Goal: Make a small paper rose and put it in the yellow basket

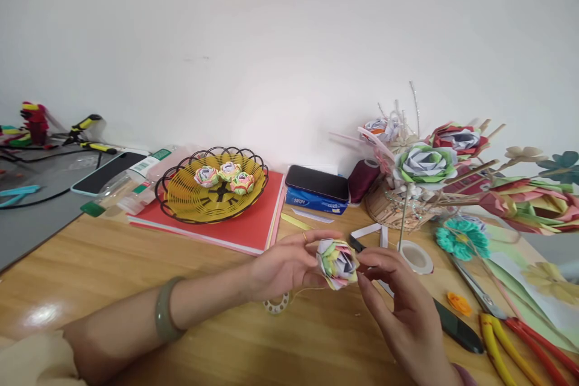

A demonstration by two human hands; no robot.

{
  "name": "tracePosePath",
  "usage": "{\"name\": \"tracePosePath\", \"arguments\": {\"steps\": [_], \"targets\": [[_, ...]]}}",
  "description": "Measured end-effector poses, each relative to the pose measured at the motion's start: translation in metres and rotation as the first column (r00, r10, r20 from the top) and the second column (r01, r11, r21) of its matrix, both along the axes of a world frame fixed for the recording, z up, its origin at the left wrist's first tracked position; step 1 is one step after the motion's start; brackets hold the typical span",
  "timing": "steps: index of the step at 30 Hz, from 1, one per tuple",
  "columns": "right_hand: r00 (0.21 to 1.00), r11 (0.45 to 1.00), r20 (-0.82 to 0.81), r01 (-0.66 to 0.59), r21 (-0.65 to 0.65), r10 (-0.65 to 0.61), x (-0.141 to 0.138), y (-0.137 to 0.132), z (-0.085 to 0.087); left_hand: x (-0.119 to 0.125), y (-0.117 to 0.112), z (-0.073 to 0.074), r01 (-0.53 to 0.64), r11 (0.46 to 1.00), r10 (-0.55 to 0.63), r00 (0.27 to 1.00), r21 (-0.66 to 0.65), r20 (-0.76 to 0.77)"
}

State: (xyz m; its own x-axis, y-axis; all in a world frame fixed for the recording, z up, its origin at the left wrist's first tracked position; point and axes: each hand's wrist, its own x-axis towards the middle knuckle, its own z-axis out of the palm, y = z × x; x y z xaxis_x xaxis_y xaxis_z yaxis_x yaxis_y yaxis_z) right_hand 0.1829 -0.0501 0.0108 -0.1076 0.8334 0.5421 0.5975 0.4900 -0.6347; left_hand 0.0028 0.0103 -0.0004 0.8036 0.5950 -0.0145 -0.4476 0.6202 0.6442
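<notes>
Plain white wall (271,60) stands behind a wooden tabletop (226,344), which shines softly in the light. Above its near part, the fingers of the left hand (280,265) are closed around one side of a folded-paper flower (337,262). It is held off the wood, perhaps so that its petals are not pressed flat. The right hand (402,301) comes from the other side, thumb and forefinger at the outer petals; whether they pinch or only touch, I cannot tell. With such a support from the left, the right fingers seem free for fine work.

Just below the left fingers lies a clear spool (275,303), and beyond the right fingers is a roll of tape (416,256), both probably kept near for easy reach. Farther to the right of the fingers, scissors (487,301) rest on the tabletop.

Beyond the left fingers, a yellow basket (185,199) sits on red paper (271,205) and gathers three small flowers (207,176), maybe so they do not roll away. Straight ahead of the fingers, a phone (316,181) leans on a blue packet (312,200).
</notes>
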Motion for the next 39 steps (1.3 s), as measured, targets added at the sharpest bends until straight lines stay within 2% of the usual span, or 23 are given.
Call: {"name": "tracePosePath", "arguments": {"steps": [6, 11, 13, 15, 18, 21, 24, 26, 28, 32, 34, 39], "targets": [[0.999, 0.999, 0.050, 0.008, 0.044, -0.010, 0.001, 0.002, 0.001, -0.002, 0.000, -0.001, 0.049, 0.997, -0.041, 0.991, 0.063, -0.129], [0.992, 0.989, 0.124, -0.032, 0.145, 0.014, 0.002, 0.001, 0.003, -0.001, 0.001, -0.003, 0.192, 0.981, -0.183, 0.967, 0.037, -0.180], [0.991, 0.985, 0.134, -0.052, 0.163, 0.030, 0.002, 0.000, 0.005, -0.001, 0.000, -0.004, 0.180, 0.984, -0.173, 0.969, 0.020, -0.176], [0.996, 0.989, 0.084, -0.013, 0.147, 0.000, 0.001, -0.001, 0.007, -0.001, -0.001, -0.003, 0.129, 0.992, -0.126, 0.980, 0.009, -0.153], [0.994, 0.995, -0.067, 0.088, 0.037, -0.085, -0.001, -0.003, 0.011, -0.001, -0.003, -0.001, 0.050, 0.998, -0.044, 0.990, 0.039, -0.131], [0.967, 0.978, -0.230, 0.066, -0.196, -0.111, -0.002, -0.004, 0.014, 0.000, -0.004, 0.001, -0.043, 0.991, 0.060, 0.989, 0.127, -0.137], [0.914, 0.903, -0.374, -0.020, -0.429, -0.158, -0.002, -0.003, 0.012, 0.001, -0.005, 0.001, -0.089, 0.970, 0.125, 0.981, 0.225, -0.150], [0.880, 0.843, -0.429, -0.065, -0.534, -0.204, -0.002, -0.001, 0.010, 0.001, -0.006, 0.000, -0.094, 0.951, 0.148, 0.975, 0.294, -0.166], [0.853, 0.809, -0.468, -0.098, -0.579, -0.231, -0.001, 0.000, 0.008, 0.000, -0.006, -0.001, -0.093, 0.921, 0.176, 0.966, 0.379, -0.189], [0.809, 0.831, -0.534, -0.108, -0.546, -0.245, -0.003, 0.000, 0.009, -0.002, -0.007, -0.002, -0.085, 0.831, 0.255, 0.937, 0.551, -0.240], [0.815, 0.828, -0.531, -0.122, -0.547, -0.230, -0.004, -0.001, 0.011, -0.002, -0.007, -0.002, -0.094, 0.784, 0.289, 0.930, 0.613, -0.226], [0.851, 0.775, -0.488, -0.172, -0.608, -0.195, -0.005, 0.000, 0.012, -0.001, -0.008, -0.002, -0.084, 0.698, 0.322, 0.924, 0.711, -0.206]]}}
